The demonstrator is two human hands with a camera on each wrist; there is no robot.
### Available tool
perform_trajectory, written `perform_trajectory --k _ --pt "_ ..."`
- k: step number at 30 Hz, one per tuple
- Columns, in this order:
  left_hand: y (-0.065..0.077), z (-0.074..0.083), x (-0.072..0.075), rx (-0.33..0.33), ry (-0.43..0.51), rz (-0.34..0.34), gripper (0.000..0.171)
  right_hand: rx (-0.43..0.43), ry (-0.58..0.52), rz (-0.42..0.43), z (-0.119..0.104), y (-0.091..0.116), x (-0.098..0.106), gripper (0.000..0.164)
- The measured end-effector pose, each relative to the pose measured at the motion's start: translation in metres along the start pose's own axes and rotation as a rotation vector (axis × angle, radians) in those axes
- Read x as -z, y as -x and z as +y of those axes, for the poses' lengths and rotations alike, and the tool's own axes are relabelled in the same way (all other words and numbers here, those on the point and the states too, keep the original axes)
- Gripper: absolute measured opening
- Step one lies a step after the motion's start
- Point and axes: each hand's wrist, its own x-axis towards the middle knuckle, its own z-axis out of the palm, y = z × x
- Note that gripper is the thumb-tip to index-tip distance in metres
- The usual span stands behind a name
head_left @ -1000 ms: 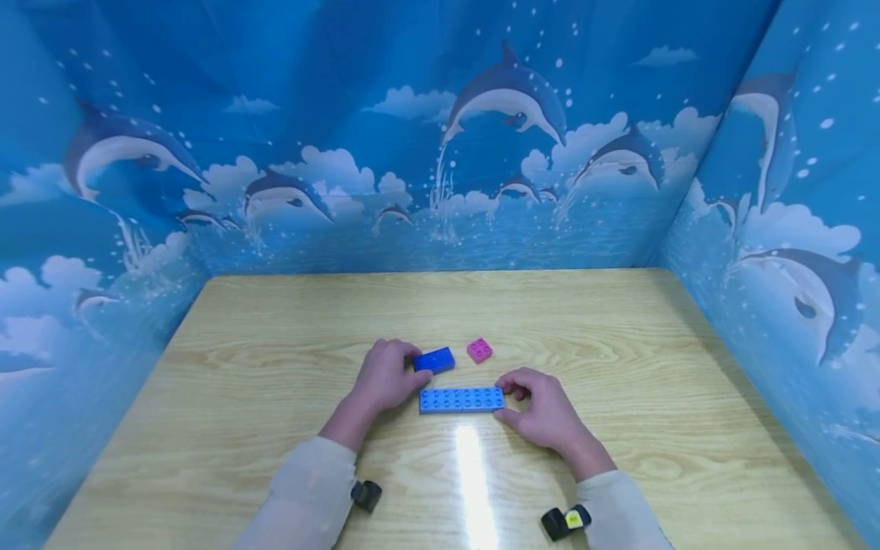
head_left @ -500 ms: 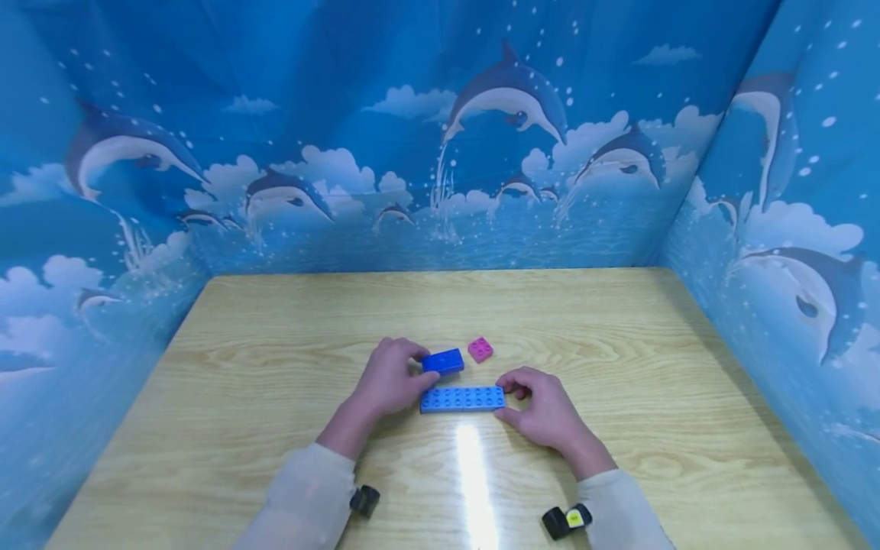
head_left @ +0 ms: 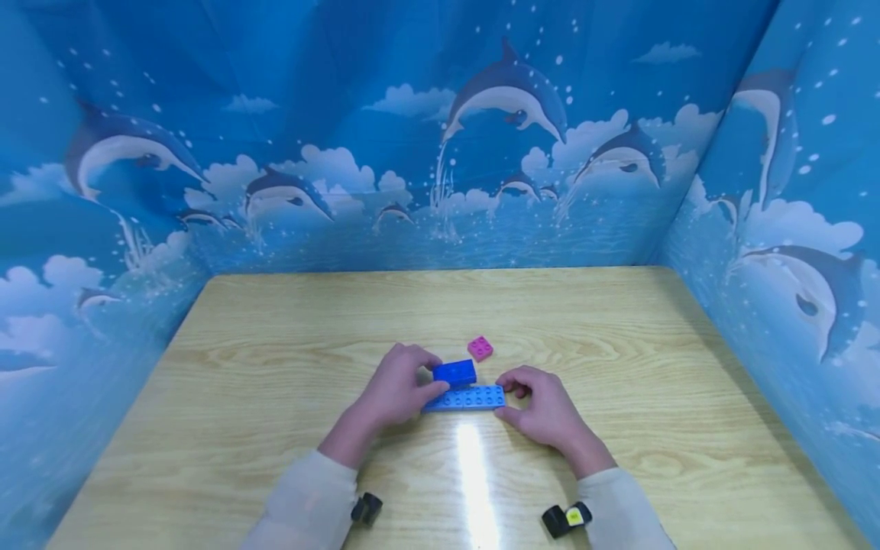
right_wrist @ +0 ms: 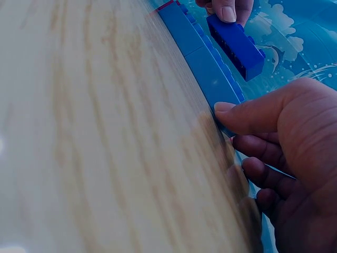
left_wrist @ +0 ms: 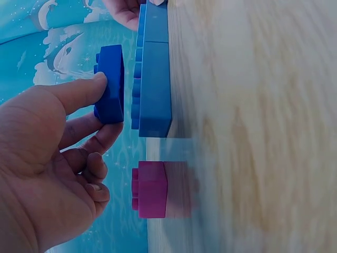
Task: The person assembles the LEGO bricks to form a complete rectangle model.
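My left hand [head_left: 397, 386] pinches a dark blue building brick [head_left: 455, 373] between thumb and fingers. In the left wrist view this dark blue brick [left_wrist: 109, 84] is held apart from the light blue bricks [left_wrist: 155, 89], its studs facing away from them. Two light blue bricks [head_left: 474, 398] lie end to end on the table, studs up, as one long row. My right hand [head_left: 541, 406] grips the right end of that row, thumb [right_wrist: 247, 117] on the near side. A small pink brick [head_left: 480, 348] with studs up sits behind the row.
A wood-grain table [head_left: 289, 321] carries everything, with a bright light streak [head_left: 474, 481] near its front. Blue dolphin-print cloth [head_left: 385, 153] hangs along the back and sides. A black wrist camera [head_left: 367, 509] is strapped by each sleeve.
My left hand has carried the dark blue brick to the right and toward me, from beyond the light blue row to over it. The right hand has stayed at the row's end.
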Motion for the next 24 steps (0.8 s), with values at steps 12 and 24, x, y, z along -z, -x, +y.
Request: perform_trajectory --k 12,24 --pt "0.003 0.0033 -0.0061 -0.011 -0.004 -0.057 0.038 -0.007 0.001 -0.009 -0.0006 -0.0007 0.0005 0.037" --pt "0.0053 0.0064 -0.0098 0.005 -0.017 -0.084 0.039 -0.004 0.003 -0.008 -0.0003 -0.0006 0.001 0.037"
